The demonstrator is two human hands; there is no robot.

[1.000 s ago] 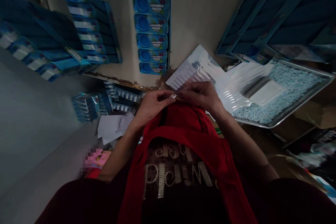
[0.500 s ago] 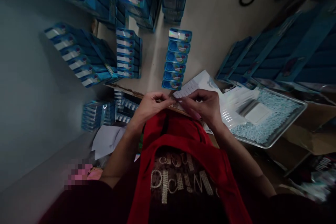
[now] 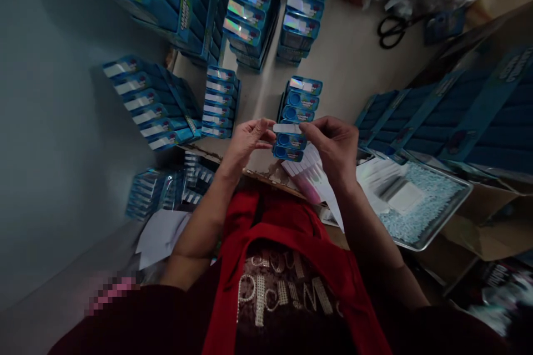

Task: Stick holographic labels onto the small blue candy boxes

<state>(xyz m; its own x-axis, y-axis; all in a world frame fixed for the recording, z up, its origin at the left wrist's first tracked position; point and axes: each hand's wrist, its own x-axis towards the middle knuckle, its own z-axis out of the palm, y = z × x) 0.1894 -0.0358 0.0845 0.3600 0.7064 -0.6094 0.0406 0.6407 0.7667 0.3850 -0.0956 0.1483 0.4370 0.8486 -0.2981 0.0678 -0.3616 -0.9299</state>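
A narrow white sticker strip [image 3: 286,128] is stretched level above a row of small blue tins [image 3: 296,115] labelled as candy. My right hand [image 3: 335,147] pinches the strip's right end between thumb and forefinger. At its left end, the fingertips of my left hand [image 3: 245,144] close on the strip, with the lower fingers slightly spread. One tin behind the strip is partly hidden. The farthest tin in the row bears a shiny pale strip. Below my right hand, a sheet of white labels [image 3: 302,169] lies at the table edge, partly covered by my wrist.
Stacked blue tin packs [image 3: 152,102] stand on the left, with taller stacks [image 3: 250,5] behind. More blue boxes [image 3: 437,105] line the right side. A metal tray [image 3: 425,244] of pale blue pellets sits at lower right. Black-handled scissors [image 3: 391,31] lie at the back.
My hands have risen from the table edge to over the tin row and moved slightly apart, the white strip now showing between them. The camera view has shifted.
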